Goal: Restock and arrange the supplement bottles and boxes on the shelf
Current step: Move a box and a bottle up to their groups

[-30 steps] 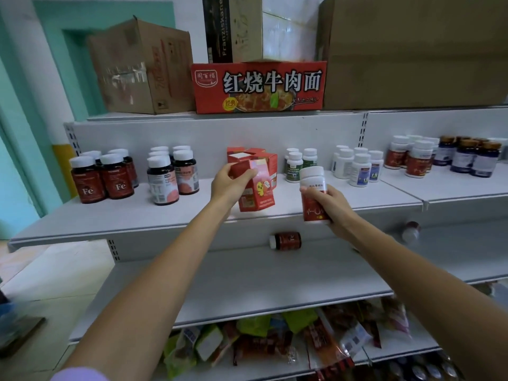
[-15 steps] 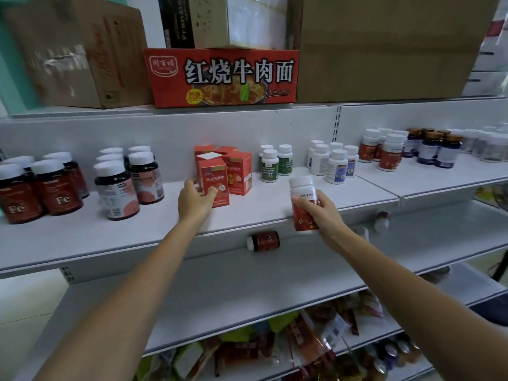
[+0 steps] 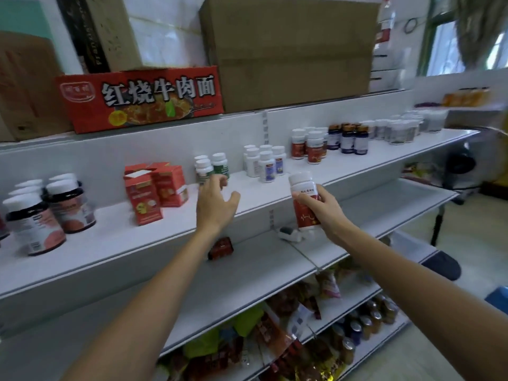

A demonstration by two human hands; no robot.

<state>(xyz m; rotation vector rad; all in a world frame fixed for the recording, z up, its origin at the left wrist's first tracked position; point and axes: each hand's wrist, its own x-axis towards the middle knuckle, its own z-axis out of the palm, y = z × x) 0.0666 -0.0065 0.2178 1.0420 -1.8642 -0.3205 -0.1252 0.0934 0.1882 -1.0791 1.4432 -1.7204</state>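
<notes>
Head view, A: What is each hand doing?

B: The right hand (image 3: 323, 209) is wrapped around a white-capped plastic bottle with a red and white label (image 3: 304, 200), held upright in front of the edge of the white metal shelf (image 3: 110, 237). The left hand (image 3: 215, 203) holds nothing; its fingers are spread and loosely curled, hovering over the shelf.

A: Where are the boxes relative to that empty hand?

B: The red cardboard supplement boxes (image 3: 154, 192) stand on the shelf to the left of the left hand, apart from it. The nearest one is upright at the front, the others just behind it.

A: And on the far side of the hand?

B: Small white bottles with green labels (image 3: 211, 167) stand just beyond the fingertips; I cannot tell whether they touch. Further right sit white bottles with blue and white labels (image 3: 265, 163), then red-labelled white bottles (image 3: 308, 145) and dark blue bottles with brown caps (image 3: 349, 138).

A: Anything on the left end?

B: Dark bottles with white caps and pink labels (image 3: 49, 213), well apart from both hands.

A: Below?

B: A small dark red bottle (image 3: 221, 248) lies on its side on the lower shelf, beneath the left wrist. A white bottle (image 3: 290, 233) lies on its side just below the held bottle.
</notes>
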